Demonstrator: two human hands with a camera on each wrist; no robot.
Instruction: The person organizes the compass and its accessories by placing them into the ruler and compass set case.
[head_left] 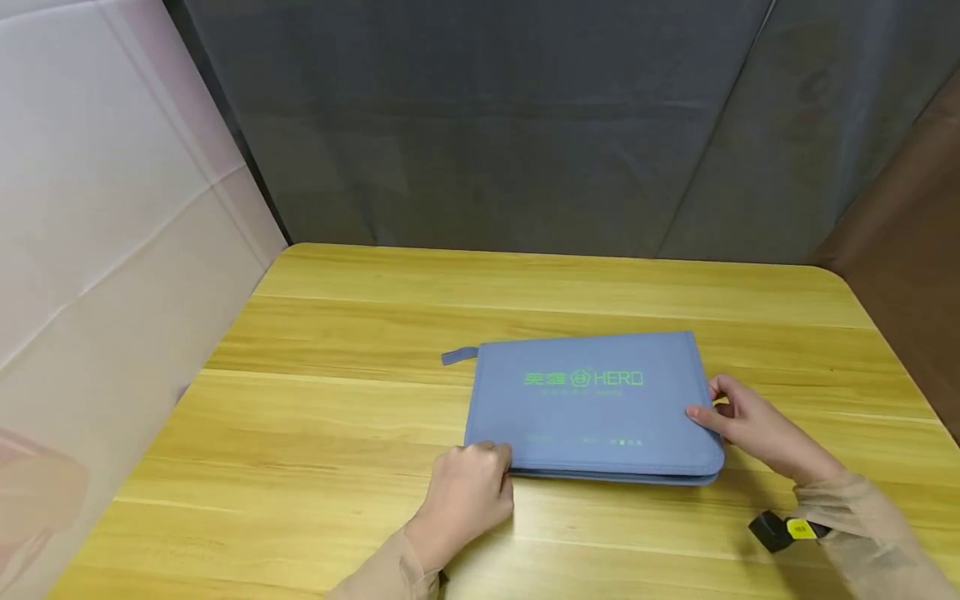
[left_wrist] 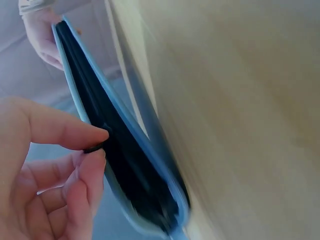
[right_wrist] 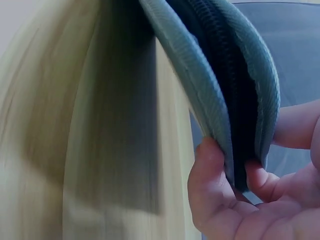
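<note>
A flat blue zippered case (head_left: pixel 585 408) with green "HERO" lettering is held just over the wooden table, its near edge facing me. At the near left corner, my left hand (head_left: pixel 468 487) pinches a small dark zipper pull (left_wrist: pixel 94 148) between thumb and forefinger, plainest in the left wrist view. My right hand (head_left: pixel 750 421) grips the right edge, thumb on the top cover and fingers around the side. Dark zipper teeth (right_wrist: pixel 215 40) run between the two covers in the right wrist view, and a dark gap shows there. What lies inside is hidden.
A blue fabric loop (head_left: pixel 459 356) sticks out from the case's far left corner. The wooden table (head_left: pixel 300 433) has a dark curtain (head_left: pixel 480 125) behind it, a pale panel on the left and a brown one on the right. A black and yellow device (head_left: pixel 787 529) sits at the right wrist.
</note>
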